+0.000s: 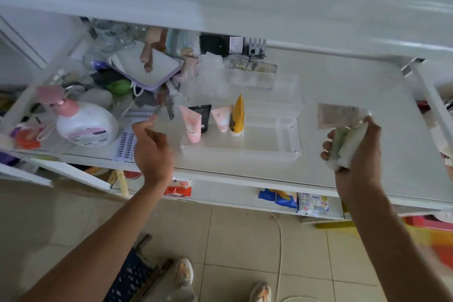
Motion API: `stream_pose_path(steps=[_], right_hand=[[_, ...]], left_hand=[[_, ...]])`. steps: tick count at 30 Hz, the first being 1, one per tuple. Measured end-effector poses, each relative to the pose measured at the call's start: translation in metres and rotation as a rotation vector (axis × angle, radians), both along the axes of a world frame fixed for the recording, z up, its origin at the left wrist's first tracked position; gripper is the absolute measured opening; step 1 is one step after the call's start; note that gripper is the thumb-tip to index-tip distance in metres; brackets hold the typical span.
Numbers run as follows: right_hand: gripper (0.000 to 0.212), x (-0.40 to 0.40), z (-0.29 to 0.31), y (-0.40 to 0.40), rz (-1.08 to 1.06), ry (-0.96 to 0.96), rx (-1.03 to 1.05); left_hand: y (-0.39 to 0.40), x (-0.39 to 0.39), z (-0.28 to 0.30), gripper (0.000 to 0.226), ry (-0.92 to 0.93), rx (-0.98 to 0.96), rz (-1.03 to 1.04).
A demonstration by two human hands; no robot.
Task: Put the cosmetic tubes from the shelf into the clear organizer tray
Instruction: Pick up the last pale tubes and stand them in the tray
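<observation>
The clear organizer tray (289,140) lies on the white shelf (355,95). Inside its left part stand a pink tube (192,125), a black tube (204,117), a small pale pink tube (221,119) and a yellow tube (238,115). My left hand (153,147) holds the tray's left end wall, which blurs over my fingers. My right hand (355,144) hovers right of the tray, closed around a bundle of pale green and white tubes (343,144) with a flat beige-ended tube (335,115) sticking up.
A white pump bottle with a pink head (85,122) stands at the shelf's left. Behind it is a clutter pile with a purple-rimmed mirror (147,66). A second clear tray (259,76) sits at the back. Snack packets (294,200) lie on the lower shelf.
</observation>
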State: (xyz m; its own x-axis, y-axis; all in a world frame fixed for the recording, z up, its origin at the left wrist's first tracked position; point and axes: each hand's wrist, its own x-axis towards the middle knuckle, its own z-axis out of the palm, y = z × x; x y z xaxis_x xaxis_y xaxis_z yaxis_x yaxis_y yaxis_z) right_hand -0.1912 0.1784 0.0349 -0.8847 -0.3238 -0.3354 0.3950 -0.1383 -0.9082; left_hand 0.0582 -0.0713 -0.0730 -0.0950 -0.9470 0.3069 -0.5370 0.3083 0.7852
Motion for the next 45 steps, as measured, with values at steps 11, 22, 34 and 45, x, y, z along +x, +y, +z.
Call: stream_pose_path(steps=[11, 22, 34, 45], right_hand=[[0.051, 0.133, 0.023, -0.048, 0.531, -0.294, 0.123], [0.045, 0.083, 0.031, -0.020, 0.759, -0.442, 0.090], [0.064, 0.032, 0.018, -0.006, 0.682, -0.423, -0.096], [0.047, 0.033, 0.001, 0.019, 0.491, -0.359, -0.292]], left_hand=[[0.052, 0.000, 0.130, 0.049, -0.355, -0.663, -1.064], [0.067, -0.027, 0.135, 0.058, -0.436, -0.620, -1.306], [0.043, -0.110, 0.154, 0.020, -0.376, -0.298, -0.771], [0.034, -0.160, 0.123, 0.015, -0.767, -0.497, -0.808]])
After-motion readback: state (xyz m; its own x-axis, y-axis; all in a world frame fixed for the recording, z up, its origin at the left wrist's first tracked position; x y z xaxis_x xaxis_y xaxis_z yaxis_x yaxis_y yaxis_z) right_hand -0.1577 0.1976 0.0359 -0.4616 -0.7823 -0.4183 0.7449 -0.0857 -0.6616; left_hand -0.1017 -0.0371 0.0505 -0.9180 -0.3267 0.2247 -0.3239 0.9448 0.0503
